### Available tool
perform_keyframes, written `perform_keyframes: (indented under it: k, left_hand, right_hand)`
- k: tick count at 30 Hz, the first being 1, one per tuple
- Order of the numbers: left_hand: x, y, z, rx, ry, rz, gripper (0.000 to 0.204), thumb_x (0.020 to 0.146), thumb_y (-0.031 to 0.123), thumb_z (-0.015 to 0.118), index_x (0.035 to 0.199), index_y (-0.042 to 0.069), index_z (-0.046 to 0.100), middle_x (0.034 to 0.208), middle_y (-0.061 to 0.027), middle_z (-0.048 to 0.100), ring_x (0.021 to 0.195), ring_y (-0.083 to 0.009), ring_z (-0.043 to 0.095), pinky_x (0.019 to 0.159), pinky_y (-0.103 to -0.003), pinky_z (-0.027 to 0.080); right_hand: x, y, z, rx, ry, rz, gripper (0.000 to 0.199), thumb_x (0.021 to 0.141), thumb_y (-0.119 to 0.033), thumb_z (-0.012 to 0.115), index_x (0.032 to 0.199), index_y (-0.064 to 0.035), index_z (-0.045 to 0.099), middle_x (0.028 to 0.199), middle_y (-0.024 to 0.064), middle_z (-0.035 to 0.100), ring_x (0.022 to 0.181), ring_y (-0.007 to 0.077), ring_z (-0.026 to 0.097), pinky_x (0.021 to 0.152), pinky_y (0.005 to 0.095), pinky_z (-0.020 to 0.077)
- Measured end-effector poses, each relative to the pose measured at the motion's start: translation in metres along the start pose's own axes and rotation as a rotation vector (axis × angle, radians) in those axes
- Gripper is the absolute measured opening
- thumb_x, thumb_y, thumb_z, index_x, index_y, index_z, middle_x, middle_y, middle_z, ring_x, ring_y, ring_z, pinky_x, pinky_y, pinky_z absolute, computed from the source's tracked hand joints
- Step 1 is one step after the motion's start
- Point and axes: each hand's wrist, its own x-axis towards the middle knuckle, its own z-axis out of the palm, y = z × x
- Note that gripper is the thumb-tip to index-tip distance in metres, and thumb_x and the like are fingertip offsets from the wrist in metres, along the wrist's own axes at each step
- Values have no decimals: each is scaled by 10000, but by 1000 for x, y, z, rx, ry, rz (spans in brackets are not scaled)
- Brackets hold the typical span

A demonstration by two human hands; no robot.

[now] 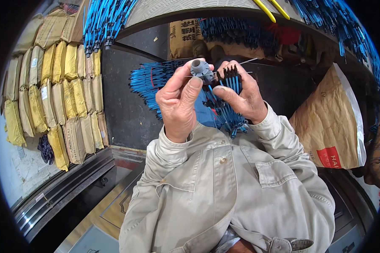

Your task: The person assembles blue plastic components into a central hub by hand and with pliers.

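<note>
In front of my chest, my left hand (177,99) pinches a grey, slotted plastic hub (200,71) between thumb and fingers, its round hollow end facing up. A thin metal wire (247,72) runs sideways from the hub toward the other hand. Close by on the right, my right hand (250,99) is closed around several blue rods with black ends (230,80), the black ends pointing up. Another thin metal rod (248,61) sticks out above its fingers. Below the hands, more blue rods (230,122) lie on my lap.
A large bundle of blue rods (145,84) lies beyond my left hand. Other blue rods (107,25) hang over the bench edge (164,19), near yellow handles (266,10). Wrapped packages (63,97) are stacked at left; a brown paper sack (331,114) stands at right.
</note>
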Motion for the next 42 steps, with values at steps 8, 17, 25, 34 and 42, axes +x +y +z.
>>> perform_keyframes:
  k: [8, 17, 25, 34, 42]
  left_hand:
    - [1, 9, -11, -197, -94, -169, 394, 837, 134, 640, 1154, -77, 537, 1048, -120, 619, 952, -157, 579, 877, -270, 424]
    - [-2, 12, -15, -101, -172, -91, 356, 818, 127, 656, 1108, -64, 580, 1086, -126, 579, 962, -156, 561, 871, -275, 427]
    - [-2, 9, -15, -57, -178, -10, 354, 812, 143, 663, 1088, -66, 590, 1062, -127, 575, 951, -172, 565, 853, -285, 438]
    - [5, 9, -23, -122, -254, -101, 368, 824, 196, 649, 1058, -82, 593, 1047, -128, 576, 923, -177, 564, 818, -283, 440]
    - [12, 4, -33, -108, -378, -89, 422, 800, 280, 673, 1022, -75, 615, 981, -127, 590, 876, -164, 531, 775, -270, 427]
  right_hand:
    - [9, -8, -8, 27, -180, 143, 328, 760, -135, 687, 1020, -41, 510, 936, 36, 488, 901, 101, 451, 808, 246, 360]
    - [12, -1, -5, 256, -181, -89, 277, 766, -172, 697, 956, -59, 530, 923, 18, 493, 881, 120, 463, 807, 276, 376]
    - [6, 2, 0, 297, -137, -20, 244, 781, -170, 673, 923, -56, 512, 918, 59, 485, 871, 142, 463, 790, 286, 374]
    - [7, -20, -10, 40, -227, 88, 297, 800, -196, 677, 985, 10, 572, 865, 28, 548, 786, 97, 486, 741, 261, 397]
    - [10, -6, -12, 179, -342, 277, 329, 784, -255, 699, 958, -11, 566, 832, 11, 529, 780, 93, 468, 731, 261, 385]
